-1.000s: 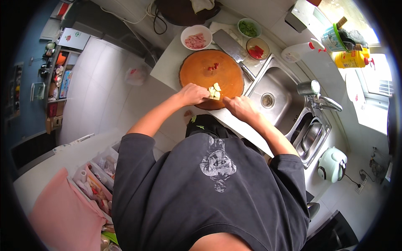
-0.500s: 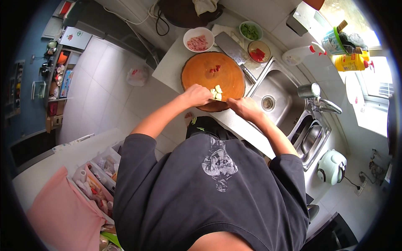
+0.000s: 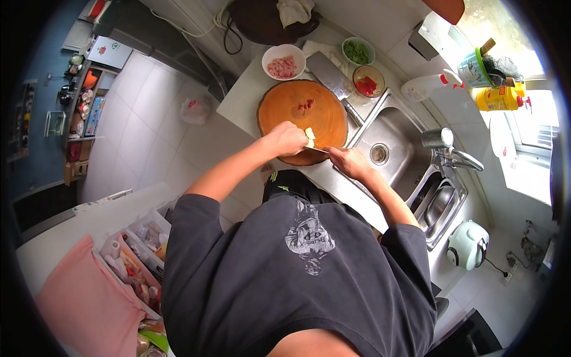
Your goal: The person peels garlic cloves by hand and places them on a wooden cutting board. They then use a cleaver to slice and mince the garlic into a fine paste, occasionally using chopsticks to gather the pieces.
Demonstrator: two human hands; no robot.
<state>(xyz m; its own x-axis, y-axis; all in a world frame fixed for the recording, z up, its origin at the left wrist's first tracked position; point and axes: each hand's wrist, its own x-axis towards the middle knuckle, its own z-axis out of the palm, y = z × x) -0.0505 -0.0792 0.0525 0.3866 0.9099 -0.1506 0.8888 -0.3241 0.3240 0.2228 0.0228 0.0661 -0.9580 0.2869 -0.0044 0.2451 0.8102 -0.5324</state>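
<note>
My right hand is closed on the handle of a small knife, at the near right edge of the round wooden chopping board. The thin blade points left toward my left hand, whose fingers are curled on the board by the blade's tip. Chopped pale yellow pieces, perhaps garlic or ginger, lie beside those fingers. Whatever the left fingers pinch is hidden. Farther back on the board is a little heap of dark red pieces.
Behind the board stand a bowl of sliced meat, a bowl of greens and a glass bowl of red pieces. A cleaver lies at the board's far right. On the right is a steel sink with a tap.
My left hand has shifted slightly right and now covers some of the pale pieces. The knife blade shows more plainly between my hands, and my right hand has moved slightly nearer me.
</note>
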